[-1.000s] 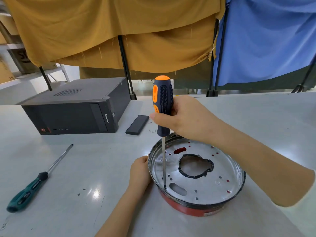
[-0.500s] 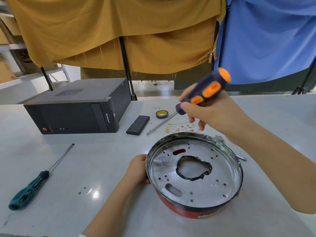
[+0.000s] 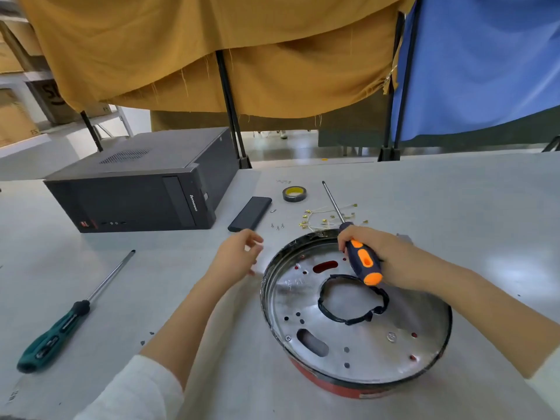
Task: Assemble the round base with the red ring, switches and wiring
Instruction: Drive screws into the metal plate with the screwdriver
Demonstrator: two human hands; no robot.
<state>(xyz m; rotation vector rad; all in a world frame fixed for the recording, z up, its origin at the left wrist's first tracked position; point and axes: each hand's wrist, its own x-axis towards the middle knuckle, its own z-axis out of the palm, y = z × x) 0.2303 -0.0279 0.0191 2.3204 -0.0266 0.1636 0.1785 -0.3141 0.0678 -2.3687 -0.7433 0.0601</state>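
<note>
A round silver metal base [image 3: 357, 344] with several holes and a black-edged centre opening sits inside a red ring [image 3: 339, 389] on the table. My right hand [image 3: 391, 256] grips an orange and navy screwdriver [image 3: 360, 259] over the base's far rim, its shaft pointing away toward the back of the table. My left hand [image 3: 239, 256] hovers left of the base with relaxed fingers, holding nothing. Thin wires with brass terminals [image 3: 315, 219] and a few small screws [image 3: 277, 226] lie behind the base.
A green-handled screwdriver [image 3: 60, 325] lies at the left. A black computer case [image 3: 142, 183] stands at the back left, with a flat black device [image 3: 250, 213] and a roll of tape [image 3: 294, 194] beside it. Cloth-hung stands line the far table edge.
My right hand lifted the screwdriver out of the base, swung it up, then lowered it over the far rim with the tip pointing away. My left hand came off the base's left rim.
</note>
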